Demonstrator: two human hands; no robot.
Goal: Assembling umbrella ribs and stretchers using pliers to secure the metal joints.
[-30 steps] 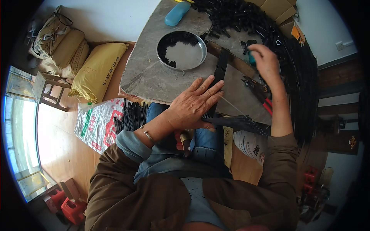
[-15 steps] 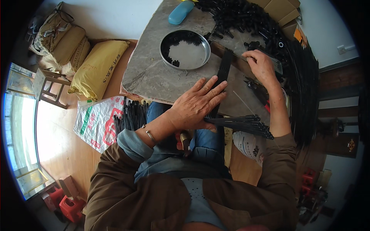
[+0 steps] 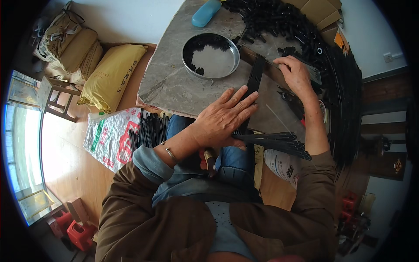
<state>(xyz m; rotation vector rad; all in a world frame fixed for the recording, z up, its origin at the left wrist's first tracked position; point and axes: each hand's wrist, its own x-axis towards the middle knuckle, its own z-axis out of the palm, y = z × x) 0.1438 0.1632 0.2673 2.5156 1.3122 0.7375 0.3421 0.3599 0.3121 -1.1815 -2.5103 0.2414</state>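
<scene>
Grey tabletop [image 3: 163, 89]; left hand [image 3: 226, 117] flat, fingers extended over black strips [image 3: 256, 72]; right hand [image 3: 297, 75], blurred a second ago, now steadier near their far end, fingers curled, grip unclear; apparently finer handling.

Left hand [image 3: 228, 115] partly hides black strips [image 3: 256, 73]; cardboard [image 3: 318, 14] cropped above

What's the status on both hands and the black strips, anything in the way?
Left hand laid across black strips. Right hand curled, right of strips' far end, grip unclear. Pliers near right wrist, clear of strips.
</scene>
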